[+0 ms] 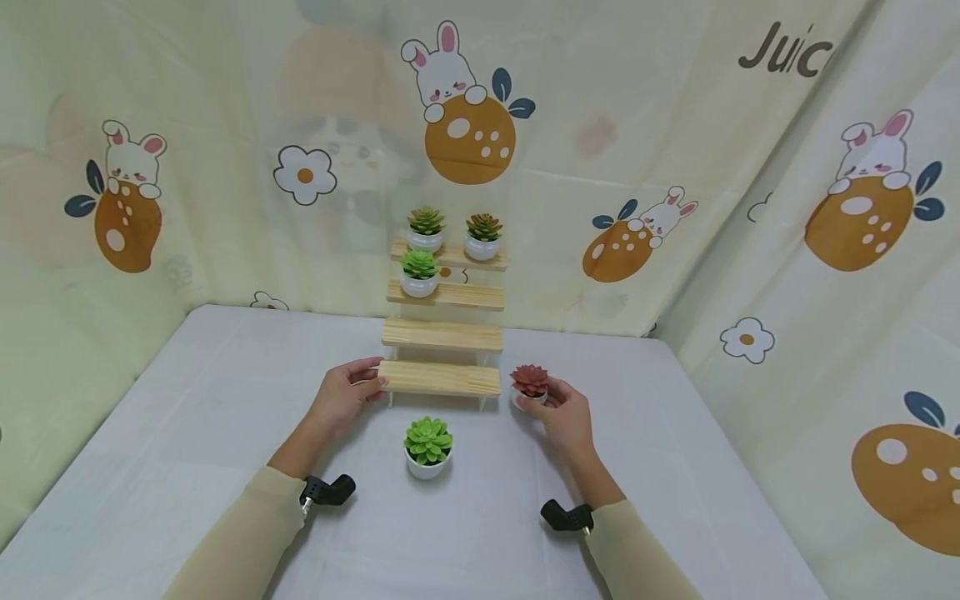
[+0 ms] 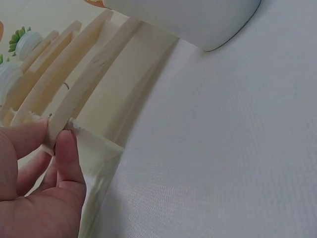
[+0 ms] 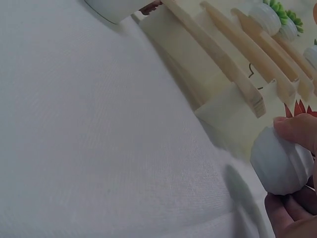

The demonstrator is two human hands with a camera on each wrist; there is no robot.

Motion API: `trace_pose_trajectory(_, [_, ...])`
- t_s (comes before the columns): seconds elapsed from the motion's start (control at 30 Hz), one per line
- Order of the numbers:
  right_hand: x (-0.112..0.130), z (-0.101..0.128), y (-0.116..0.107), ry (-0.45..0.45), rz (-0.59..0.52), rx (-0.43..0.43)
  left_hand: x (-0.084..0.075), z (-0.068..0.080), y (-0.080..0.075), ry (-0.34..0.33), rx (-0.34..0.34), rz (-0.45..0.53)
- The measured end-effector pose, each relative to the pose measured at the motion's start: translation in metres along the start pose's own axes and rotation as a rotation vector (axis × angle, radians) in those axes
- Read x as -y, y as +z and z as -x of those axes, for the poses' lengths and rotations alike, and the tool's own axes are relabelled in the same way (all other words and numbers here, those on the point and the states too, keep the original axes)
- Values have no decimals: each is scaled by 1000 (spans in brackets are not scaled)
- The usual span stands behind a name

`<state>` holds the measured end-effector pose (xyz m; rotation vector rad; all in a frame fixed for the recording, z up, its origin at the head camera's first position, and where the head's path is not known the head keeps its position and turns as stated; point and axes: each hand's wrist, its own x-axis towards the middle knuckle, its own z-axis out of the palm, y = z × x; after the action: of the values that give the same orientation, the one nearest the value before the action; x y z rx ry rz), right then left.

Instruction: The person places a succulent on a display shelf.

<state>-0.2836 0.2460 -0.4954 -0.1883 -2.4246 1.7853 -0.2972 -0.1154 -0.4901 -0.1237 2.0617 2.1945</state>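
My left hand pinches the left end of the lowest wooden shelf of a stepped stand; the left wrist view shows thumb and fingers on either side of the board. In my right hand is a potted red succulent, held by its white ribbed pot just right of that shelf. Between the arms, a bright green succulent in a white pot stands on the table. Three more potted succulents sit higher: one on the second shelf from the top, two on the top shelf.
The stand's second-lowest shelf is bare wood. A white cloth covers the table. Behind it hangs a cream curtain printed with rabbits and oranges. Each wrist wears a black camera mount.
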Motion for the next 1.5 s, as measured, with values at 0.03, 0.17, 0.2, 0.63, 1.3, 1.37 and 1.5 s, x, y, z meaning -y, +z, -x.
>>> trace_pose_trajectory(0.03, [1, 1, 0, 0, -3, 4, 0, 0, 0, 0, 0, -1])
trace_pose_trajectory(0.17, [7, 3, 0, -7, 10, 20, 0, 1, -1, -7, -5, -8])
trace_pose_trajectory(0.2, [9, 4, 0, -9, 9, 25, 0, 1, -2, -9, -5, -12])
trace_pose_trajectory(0.63, [27, 9, 0, -48, 12, 67, 1, -1, -2, -11, -10, -34])
trace_pose_trajectory(1.3, [54, 5, 4, -138, -16, 139, 3, -1, -1, 7, -1, -21])
trace_pose_trajectory(1.37, [56, 4, 5, -143, -29, 149, 3, -1, -1, 14, 2, -4])
trace_pose_trajectory(1.5, [62, 2, 7, -145, -32, 160, 2, 0, -1, 24, 11, 23])
